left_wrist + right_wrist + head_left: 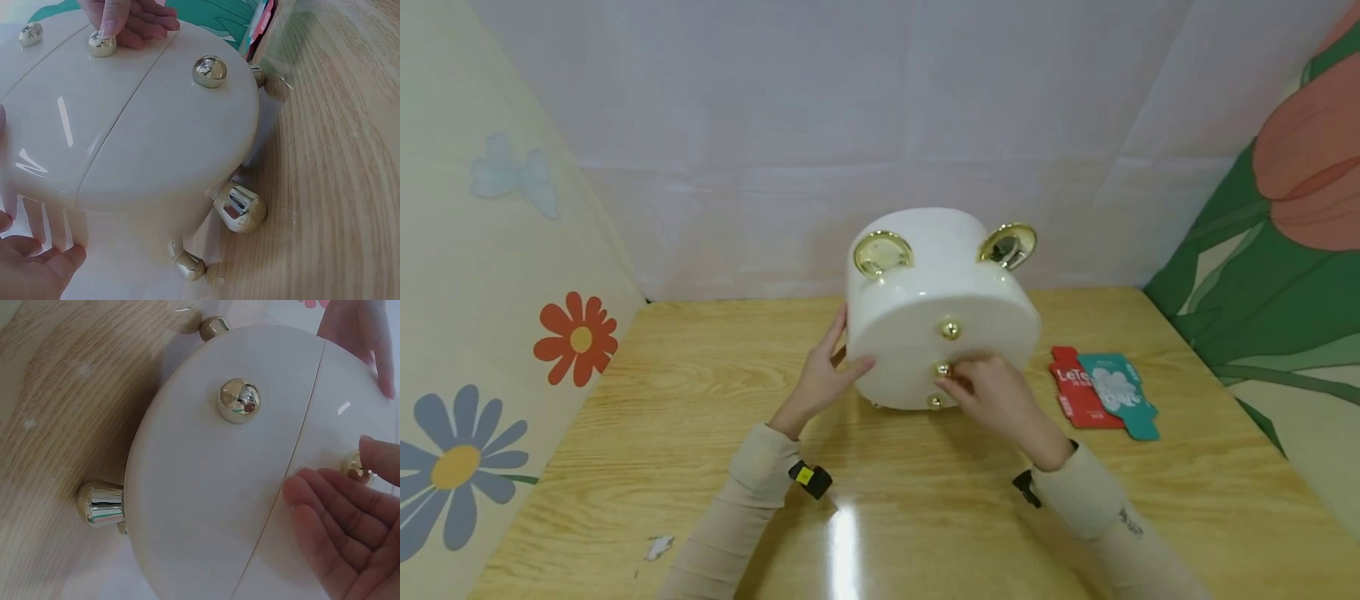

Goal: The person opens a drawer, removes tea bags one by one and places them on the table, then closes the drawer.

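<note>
A glossy white rounded box (917,283) stands on the table, with two gold mouse-like ears (883,252) on top. Three gold ball knobs run down its front, split by thin drawer seams. My right hand (996,396) pinches the middle knob (942,369) with the thumb against it, the other fingers loosely extended beside the front in the right wrist view. Against the box's left side rests my left hand (820,379), its thumb at the front edge and fingers along the wall. Gold feet (240,209) show under the box in the left wrist view.
Right of the box lie a red flat card (1086,404) and a teal one (1123,392) overlapping it. A small white scrap (658,547) is near the table's front left. A pale cloth (737,150) hangs behind, with flower-patterned panels at both sides.
</note>
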`<state>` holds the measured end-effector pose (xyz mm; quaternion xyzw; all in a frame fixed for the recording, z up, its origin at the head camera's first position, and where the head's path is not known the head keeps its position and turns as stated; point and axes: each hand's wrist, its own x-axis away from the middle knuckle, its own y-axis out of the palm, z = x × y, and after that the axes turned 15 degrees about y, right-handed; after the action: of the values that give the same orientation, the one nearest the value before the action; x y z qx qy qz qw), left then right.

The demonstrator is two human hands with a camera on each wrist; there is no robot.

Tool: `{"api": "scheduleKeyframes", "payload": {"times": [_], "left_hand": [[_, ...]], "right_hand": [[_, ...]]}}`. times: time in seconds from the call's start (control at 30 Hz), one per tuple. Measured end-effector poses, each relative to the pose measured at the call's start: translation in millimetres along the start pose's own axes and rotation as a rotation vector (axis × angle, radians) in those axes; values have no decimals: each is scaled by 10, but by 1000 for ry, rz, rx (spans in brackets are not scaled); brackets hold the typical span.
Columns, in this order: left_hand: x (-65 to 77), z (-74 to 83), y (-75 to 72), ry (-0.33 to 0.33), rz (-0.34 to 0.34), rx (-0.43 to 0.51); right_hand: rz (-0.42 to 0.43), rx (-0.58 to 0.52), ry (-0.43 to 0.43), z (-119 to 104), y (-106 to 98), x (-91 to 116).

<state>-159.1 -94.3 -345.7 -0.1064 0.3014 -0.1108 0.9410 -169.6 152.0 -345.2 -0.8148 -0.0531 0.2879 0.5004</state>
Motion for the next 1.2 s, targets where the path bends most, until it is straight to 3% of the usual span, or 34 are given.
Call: {"api": "scheduleKeyframes", "payload": {"times": [0.13, 0.33, 0.43, 0.53, 0.6, 0.77, 0.8, 0.87, 1.07, 1.2], "left_hand": [[-8, 17, 10, -10, 10, -17], [-16, 8, 1, -8, 25, -20], [-25, 0, 2, 5, 28, -16], [-28, -2, 0, 4, 31, -2], [-10, -106, -8, 25, 36, 28], [45, -367, -55, 123, 32, 181], [52, -358, -65, 126, 27, 206], [60, -314, -82, 113, 18, 231], [107, -198, -62, 22, 2, 142], [124, -200, -27, 3, 20, 117]], "right_hand": [[-12, -1, 10, 22, 7, 38], [-163, 96, 86, 56, 137, 140], [-195, 133, 102, 49, 246, 160], [-164, 148, 100, 35, 342, 145], [-123, 164, 93, 24, 391, 131], [-56, 219, 88, -12, 436, 128], [-53, 224, 91, -17, 436, 128], [-46, 230, 98, -24, 440, 130], [-46, 233, 115, -42, 447, 130], [-48, 241, 131, -51, 444, 135]]}}
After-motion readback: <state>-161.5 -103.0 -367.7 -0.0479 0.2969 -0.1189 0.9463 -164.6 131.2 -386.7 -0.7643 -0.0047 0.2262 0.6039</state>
